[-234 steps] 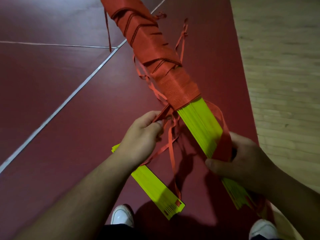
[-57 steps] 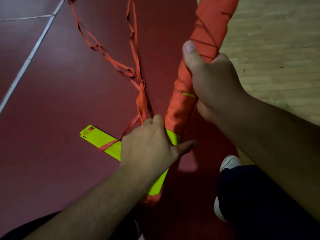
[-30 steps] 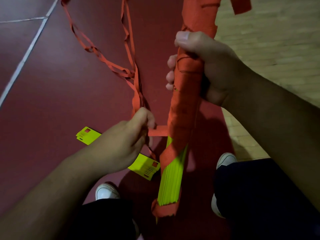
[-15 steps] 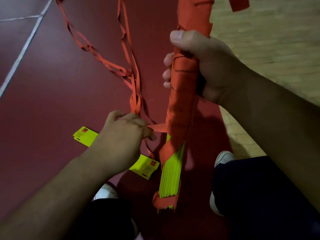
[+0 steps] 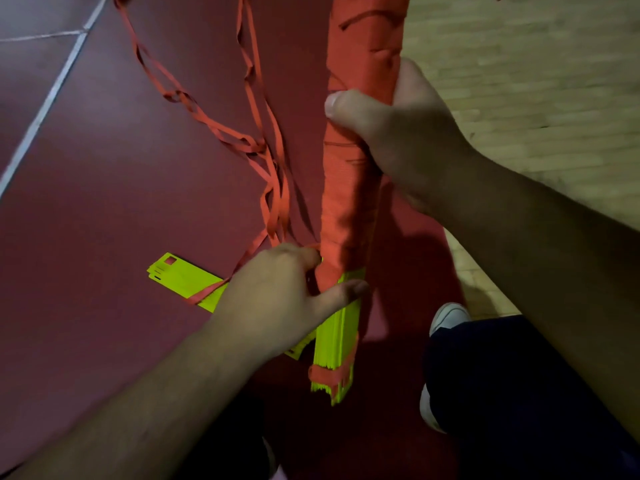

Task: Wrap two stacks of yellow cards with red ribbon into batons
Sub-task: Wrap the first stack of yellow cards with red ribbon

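Likely risk: right hand (image 5: 401, 140) fists the baton (image 5: 341, 202) at 12 o'clock, left hand (image 5: 277, 299) pinches the ribbon (image 5: 273, 188) at the wrap's edge, and a slipped pinch could slacken the turns and let the bare cards (image 5: 337, 341) at 6 o'clock fan out.

Red ribbon (image 5: 341, 209) is banding neon-yellow cards (image 5: 334, 341); maroon floor (image 5: 114, 209) is showing white lines (image 5: 45, 102) beside pale wood-grain planks (image 5: 519, 81).

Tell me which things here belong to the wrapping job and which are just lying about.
Job: ribbon-wrapped baton, bare yellow cards, loose red ribbon, second yellow card stack, left hand, right hand.
Not the job: white shoe, white floor line, wooden floor.
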Demonstrator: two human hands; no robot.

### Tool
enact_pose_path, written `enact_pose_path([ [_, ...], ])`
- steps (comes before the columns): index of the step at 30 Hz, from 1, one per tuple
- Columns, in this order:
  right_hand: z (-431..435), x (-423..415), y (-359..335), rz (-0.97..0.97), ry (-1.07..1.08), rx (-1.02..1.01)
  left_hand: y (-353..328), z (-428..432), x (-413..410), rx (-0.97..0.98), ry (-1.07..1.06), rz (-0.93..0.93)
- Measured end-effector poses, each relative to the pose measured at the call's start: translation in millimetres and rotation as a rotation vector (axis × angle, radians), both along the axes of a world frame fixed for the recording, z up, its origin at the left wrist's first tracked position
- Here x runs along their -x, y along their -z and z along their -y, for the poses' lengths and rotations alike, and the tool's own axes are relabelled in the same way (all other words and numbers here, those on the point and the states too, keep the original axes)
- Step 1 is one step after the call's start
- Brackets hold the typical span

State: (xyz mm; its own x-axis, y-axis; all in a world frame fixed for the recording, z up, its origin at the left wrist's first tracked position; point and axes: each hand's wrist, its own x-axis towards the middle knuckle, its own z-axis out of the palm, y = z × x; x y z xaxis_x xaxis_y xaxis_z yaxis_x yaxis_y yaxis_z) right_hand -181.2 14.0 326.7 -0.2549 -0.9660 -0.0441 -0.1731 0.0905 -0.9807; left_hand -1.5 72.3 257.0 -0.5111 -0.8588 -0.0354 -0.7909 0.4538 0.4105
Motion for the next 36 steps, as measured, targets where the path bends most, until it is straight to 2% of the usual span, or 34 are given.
enact_pose_path([
  [4, -9.1, -3.5, -4.6, -0.098, -0.06, 0.062, -3.8, 0.2, -1.5, 0.062, -0.025, 0.07],
  [10, -15.7, -11.5, -7.5, -0.043, 0.149, 0.169, -4.3, -4.4, 4.9, 0.16, -0.159, 0.129],
  [15, -12.5, -6.1, -7.2, -0.082, 0.18, 0.143, -7.3, -2.0, -1.4, 0.248, -0.139, 0.017],
  [18, -8.6, -2.3, -3.2, -0.094, 0.212, 0.132, -9.0, 0.8, -5.8, 0.283, -0.143, 0.031],
  [21, -4.8, 0.3, -2.0, -0.109, 0.22, 0.111, -12.7, 10.1, -12.9, 0.25, -0.132, 0.078],
  [25, 0.1, 4.4, 0.2, -0.165, 0.25, 0.146, -24.7, 28.9, -39.6, -0.026, 0.182, -0.189],
  [27, 2.8, 6.0, 2.9, -0.18, 0.252, 0.14, -29.0, 33.8, -48.3, -0.096, 0.231, -0.196],
  [30, 5.9, 8.9, 4.4, -0.231, 0.243, 0.135, -26.5, 34.6, -53.2, -0.068, 0.213, -0.123],
  [36, 6.8, 20.3, 3.2, -0.325, 0.227, 0.144, -19.5, 40.0, -63.3, -0.063, 0.014, -0.122],
])
